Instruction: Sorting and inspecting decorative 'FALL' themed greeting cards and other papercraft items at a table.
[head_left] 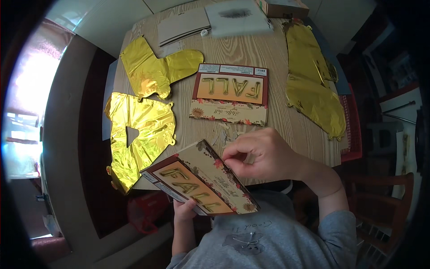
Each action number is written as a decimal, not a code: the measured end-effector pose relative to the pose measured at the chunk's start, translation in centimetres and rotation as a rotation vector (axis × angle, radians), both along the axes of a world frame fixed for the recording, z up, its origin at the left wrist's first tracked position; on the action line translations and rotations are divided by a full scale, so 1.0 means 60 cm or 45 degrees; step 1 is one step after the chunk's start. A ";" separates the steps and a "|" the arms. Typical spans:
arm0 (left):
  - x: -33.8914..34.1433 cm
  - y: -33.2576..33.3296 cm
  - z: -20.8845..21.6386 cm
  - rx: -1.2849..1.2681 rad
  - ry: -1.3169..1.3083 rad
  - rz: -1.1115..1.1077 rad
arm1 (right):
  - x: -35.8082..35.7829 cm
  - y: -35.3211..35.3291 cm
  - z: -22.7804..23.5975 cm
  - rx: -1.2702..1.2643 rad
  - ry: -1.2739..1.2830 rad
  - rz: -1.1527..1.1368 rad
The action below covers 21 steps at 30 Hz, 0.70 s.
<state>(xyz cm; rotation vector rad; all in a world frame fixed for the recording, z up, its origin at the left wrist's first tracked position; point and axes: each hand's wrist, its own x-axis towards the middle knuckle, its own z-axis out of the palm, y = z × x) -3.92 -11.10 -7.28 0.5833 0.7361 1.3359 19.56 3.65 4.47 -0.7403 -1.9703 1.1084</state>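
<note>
My left hand (184,209) grips the lower edge of a printed cardboard balloon package (204,181), its thumb on the front. The package is tilted in front of my chest and shows gold balloon letters on orange with a cream leaf-patterned band. My right hand (260,154) is closed, thumb and forefinger pinched together at the package's upper right edge. Whatever lies between those fingertips is too hidden to make out. A second matching package (229,94) lies flat on the table just beyond, upside down to me.
Flat gold foil balloons lie on the wooden table (251,54): an angled one (152,69) and one with a hole (148,121) at left, a long one (313,80) at right. Grey boards (183,24), a white sheet (239,24) and a box (284,8) occupy the far edge.
</note>
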 end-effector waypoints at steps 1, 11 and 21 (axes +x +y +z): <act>0.001 0.000 0.001 -0.003 0.002 -0.002 | 0.000 0.000 0.002 -0.045 -0.010 0.004; 0.002 0.003 -0.005 -0.092 -0.152 -0.159 | -0.002 0.024 -0.008 -1.052 0.246 0.551; 0.031 0.005 -0.001 -0.137 -0.363 -0.107 | -0.029 0.016 -0.021 -0.119 0.150 0.275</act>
